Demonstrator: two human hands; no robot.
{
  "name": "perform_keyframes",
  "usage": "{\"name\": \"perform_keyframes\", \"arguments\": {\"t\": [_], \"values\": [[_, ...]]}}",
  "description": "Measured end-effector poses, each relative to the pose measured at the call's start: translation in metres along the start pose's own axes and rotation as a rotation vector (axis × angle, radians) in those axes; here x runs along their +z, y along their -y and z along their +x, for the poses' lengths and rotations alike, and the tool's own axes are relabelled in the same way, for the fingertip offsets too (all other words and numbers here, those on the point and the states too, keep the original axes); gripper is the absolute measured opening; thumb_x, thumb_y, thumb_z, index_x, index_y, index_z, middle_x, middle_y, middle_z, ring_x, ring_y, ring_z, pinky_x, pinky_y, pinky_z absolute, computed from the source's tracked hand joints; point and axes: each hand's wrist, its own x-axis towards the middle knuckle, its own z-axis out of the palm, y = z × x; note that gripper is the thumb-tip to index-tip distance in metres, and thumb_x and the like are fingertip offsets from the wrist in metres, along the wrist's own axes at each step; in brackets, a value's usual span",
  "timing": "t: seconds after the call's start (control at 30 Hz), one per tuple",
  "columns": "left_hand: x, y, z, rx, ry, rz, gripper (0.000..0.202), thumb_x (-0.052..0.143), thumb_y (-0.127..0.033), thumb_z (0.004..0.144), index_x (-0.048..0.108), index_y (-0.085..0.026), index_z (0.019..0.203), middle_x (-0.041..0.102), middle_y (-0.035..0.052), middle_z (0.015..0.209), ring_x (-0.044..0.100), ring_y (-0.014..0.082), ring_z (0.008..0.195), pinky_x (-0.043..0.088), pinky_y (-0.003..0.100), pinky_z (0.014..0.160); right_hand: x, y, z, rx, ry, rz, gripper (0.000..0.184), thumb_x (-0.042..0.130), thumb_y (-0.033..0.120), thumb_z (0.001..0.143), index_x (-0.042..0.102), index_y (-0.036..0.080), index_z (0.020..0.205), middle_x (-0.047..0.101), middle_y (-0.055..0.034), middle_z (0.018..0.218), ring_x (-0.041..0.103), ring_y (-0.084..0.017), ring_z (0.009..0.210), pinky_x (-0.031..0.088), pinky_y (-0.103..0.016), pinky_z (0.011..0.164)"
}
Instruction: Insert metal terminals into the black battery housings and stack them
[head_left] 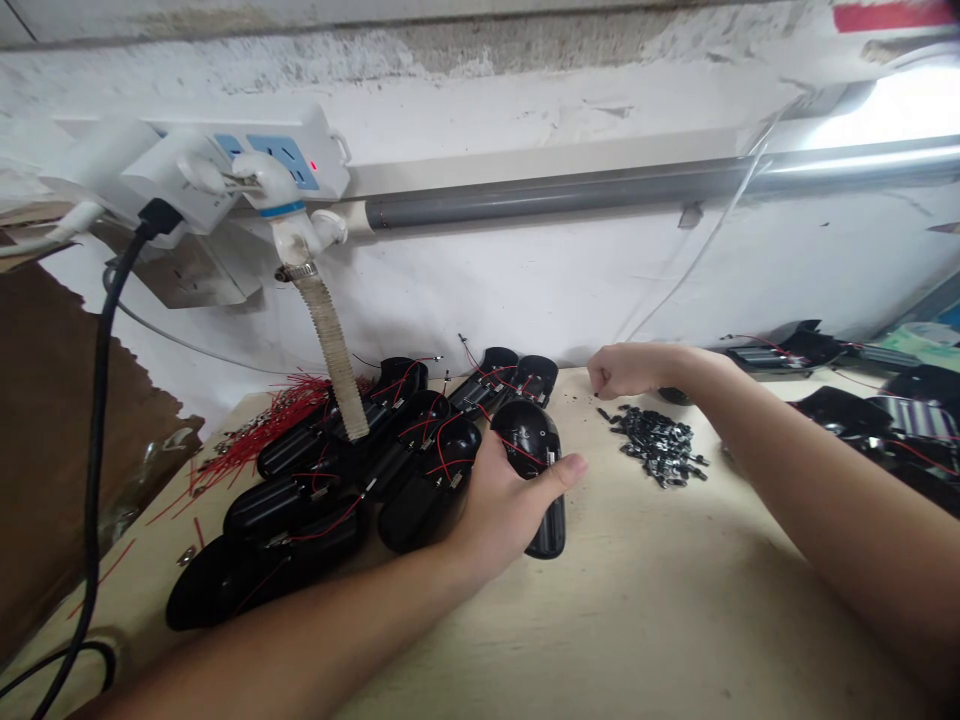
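Observation:
My left hand (499, 500) grips a black oval plastic shell (534, 450) with red wires across it, its thumb lying over the shell's lower part. Beside that hand, several similar black shells with red wires and small battery-like cylinders (322, 470) lie heaped on the wooden tabletop (660, 620). My right hand (619, 370) is curled into a loose fist at the table's back edge, just above a pile of small black metal parts (656, 445). Whatever its fingers might hide does not show.
A bundle of cut red wires (277, 430) lies left of the shells. A ribbed hose (330, 360) drops from a white pipe fitting into the heap. A power strip (262, 160) and grey pipe (570, 190) run along the wall. A black cable (97, 430) hangs at left; more black shells (877, 420) lie at right.

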Motion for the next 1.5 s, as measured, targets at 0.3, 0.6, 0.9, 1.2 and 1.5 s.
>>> {"name": "perform_keyframes", "arguments": {"t": [0.3, 0.6, 0.9, 1.2, 1.5], "values": [[-0.001, 0.001, -0.001, 0.049, 0.038, -0.019, 0.062, 0.091, -0.045, 0.087, 0.060, -0.024, 0.136, 0.072, 0.0098, 0.130, 0.066, 0.0309, 0.125, 0.047, 0.048, 0.113, -0.001, 0.003, -0.001, -0.014, -0.003, -0.006, 0.019, 0.064, 0.001, 0.070, 0.059, 0.019, 0.068, 0.052, 0.0018, 0.063, 0.044, -0.014, 0.058, 0.033, -0.032, 0.062], [-0.001, 0.011, 0.002, 0.065, 0.060, -0.105, 0.059, 0.091, -0.038, 0.087, 0.061, -0.024, 0.135, 0.072, 0.0075, 0.131, 0.066, 0.0279, 0.126, 0.046, 0.045, 0.113, 0.002, -0.004, 0.004, -0.029, -0.016, 0.005, 0.014, 0.071, 0.009, 0.069, 0.062, 0.020, 0.071, 0.054, 0.0014, 0.062, 0.047, -0.015, 0.058, 0.033, -0.031, 0.061], [0.001, 0.005, 0.001, 0.041, 0.033, -0.075, 0.054, 0.091, -0.038, 0.086, 0.062, -0.023, 0.129, 0.074, 0.0062, 0.121, 0.069, 0.0271, 0.116, 0.050, 0.043, 0.106, 0.002, -0.004, 0.004, -0.014, -0.008, 0.006, 0.017, 0.068, 0.004, 0.068, 0.062, 0.019, 0.071, 0.052, 0.0018, 0.062, 0.045, -0.015, 0.059, 0.030, -0.032, 0.061], [0.001, 0.005, 0.001, 0.032, 0.021, -0.062, 0.053, 0.091, -0.037, 0.086, 0.062, -0.023, 0.127, 0.073, 0.0058, 0.119, 0.068, 0.0263, 0.114, 0.050, 0.043, 0.104, 0.001, -0.003, 0.002, -0.018, -0.004, 0.004, 0.014, 0.070, 0.008, 0.069, 0.064, 0.020, 0.074, 0.051, 0.0012, 0.062, 0.047, -0.015, 0.059, 0.031, -0.032, 0.061], [0.002, 0.004, 0.002, 0.048, 0.011, -0.064, 0.052, 0.091, -0.038, 0.086, 0.062, -0.023, 0.126, 0.073, 0.0058, 0.119, 0.068, 0.0263, 0.114, 0.050, 0.044, 0.105, 0.002, -0.005, 0.005, -0.019, -0.002, 0.001, 0.014, 0.071, 0.008, 0.069, 0.064, 0.019, 0.073, 0.053, 0.0006, 0.063, 0.049, -0.017, 0.062, 0.032, -0.032, 0.062]]}}
